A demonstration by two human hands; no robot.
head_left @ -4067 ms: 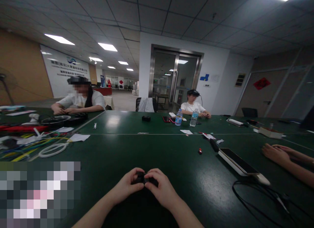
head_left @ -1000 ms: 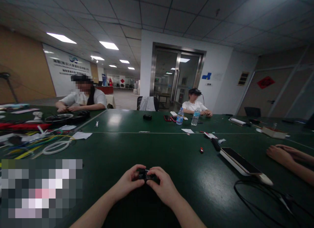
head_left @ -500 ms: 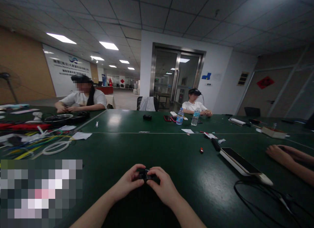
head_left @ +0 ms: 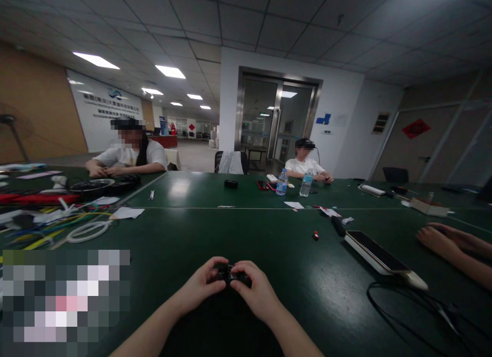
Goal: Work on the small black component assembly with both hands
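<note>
The small black object was at the lower centre of the frame, in the gap between my two hands, with thumbs and fingertips on both sides of it. Its details were too dark to make out, and I cannot tell whether it touched the table or was held just over it.

My left hand pinched its left end, fingers arched over the top and thumb along the near side. My right hand mirrored this at the right end, its curled fingers covering part of the object. The fingertips of the two hands nearly met in the middle. Both forearms ran in from the bottom edge, slanting inward so that the wrists framed the object.

Farther out, a small red item lay right of centre, well apart from my hands. Beyond it, a pale device with a dark screen lay at an angle, with a black cable looped at the lower right. At the right edge rested another person's hands. A white coiled cable lay at the left, and two plastic bottles stood upright above centre.
</note>
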